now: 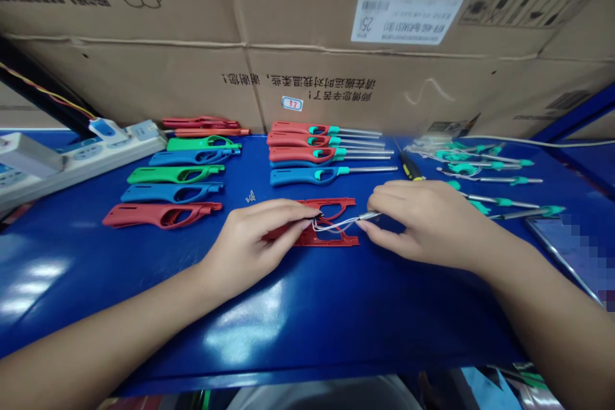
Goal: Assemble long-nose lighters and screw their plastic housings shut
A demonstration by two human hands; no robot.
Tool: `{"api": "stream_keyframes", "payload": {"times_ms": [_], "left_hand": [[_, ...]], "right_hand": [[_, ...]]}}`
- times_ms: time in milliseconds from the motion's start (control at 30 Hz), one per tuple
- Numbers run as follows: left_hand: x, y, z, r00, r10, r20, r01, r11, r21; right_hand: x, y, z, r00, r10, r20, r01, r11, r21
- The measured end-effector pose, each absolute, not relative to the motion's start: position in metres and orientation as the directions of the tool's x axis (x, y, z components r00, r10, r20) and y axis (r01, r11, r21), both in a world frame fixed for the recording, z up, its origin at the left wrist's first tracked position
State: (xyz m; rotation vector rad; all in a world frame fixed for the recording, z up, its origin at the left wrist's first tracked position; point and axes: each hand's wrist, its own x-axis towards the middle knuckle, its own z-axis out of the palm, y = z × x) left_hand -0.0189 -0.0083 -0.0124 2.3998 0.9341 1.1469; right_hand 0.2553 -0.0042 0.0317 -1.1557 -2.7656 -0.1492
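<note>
My left hand (pixel 262 234) pinches a small dark part at the end of thin white wires (pixel 331 225), above two red casing halves (pixel 339 242) lying on the blue table (pixel 288 333). Between the thumb and fingers of my right hand (pixel 413 221) is a metal tube (pixel 368 215), to which the wires run. The casing halves are partly hidden under my left hand. Several small screws (pixel 250 196) lie just beyond that hand.
Casings (pixel 163 214) in red, blue and green line the left, beside a power strip (pixel 86 154). Assembled lighters (pixel 307 177) lie at the back centre. A screwdriver (pixel 409 165), metal tubes with teal parts (pixel 509 180) and a phone (pixel 562 250) are on the right. Cardboard (pixel 307 25) stands behind.
</note>
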Motion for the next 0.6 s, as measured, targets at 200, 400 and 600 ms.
{"api": "stream_keyframes", "payload": {"times_ms": [200,400,600], "left_hand": [[-0.019,-0.009,-0.011,0.442,0.684,0.58,0.404,-0.729,0.552],[-0.015,-0.012,-0.009,0.543,0.685,0.486,0.341,-0.709,0.618],[-0.013,-0.017,-0.01,0.583,0.643,0.496,0.361,-0.752,0.552]], "right_hand": [[0.255,-0.005,0.032,-0.666,0.724,0.18,0.736,0.677,0.005],[0.246,-0.012,0.034,-0.585,0.788,0.194,0.764,0.615,-0.197],[0.235,-0.018,0.034,-0.524,0.832,0.18,0.753,0.552,-0.359]]}}
